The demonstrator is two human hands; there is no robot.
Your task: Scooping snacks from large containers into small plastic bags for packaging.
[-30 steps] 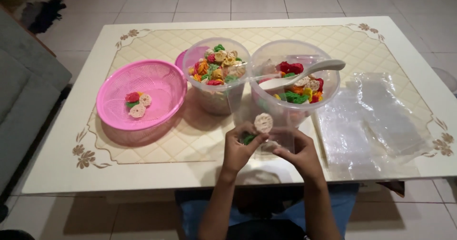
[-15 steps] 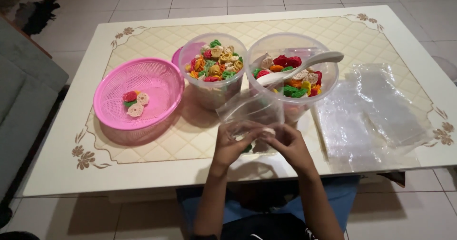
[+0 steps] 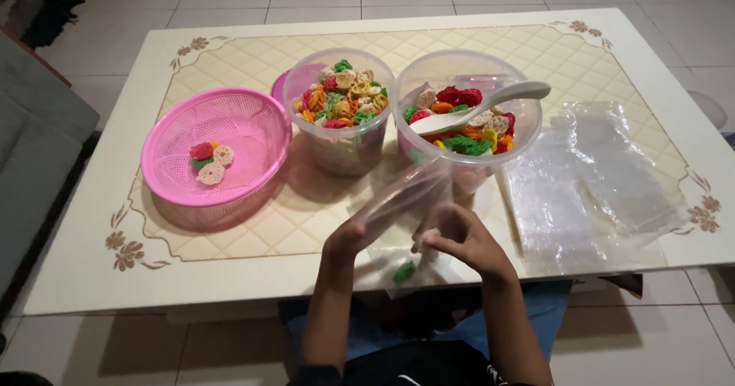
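tabletop: I see it carrying everything | pink basket: left, a few crackers inside | two clear tubs: centre, full of coloured crackers | clear bag: above near edge, between both hands | left hand: grip pinches bag | right hand: grip closed on bag | green cracker: inside bag bottom

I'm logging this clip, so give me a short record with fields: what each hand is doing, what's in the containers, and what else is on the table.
left hand: grips the clear plastic bag
right hand: pinches the bag's lower part
bag contents: a green cracker, low in the bag
pink basket: a few crackers
two clear tubs: mixed coloured crackers
white spoon: rests in the right tub
table: flat clear bags stacked at right
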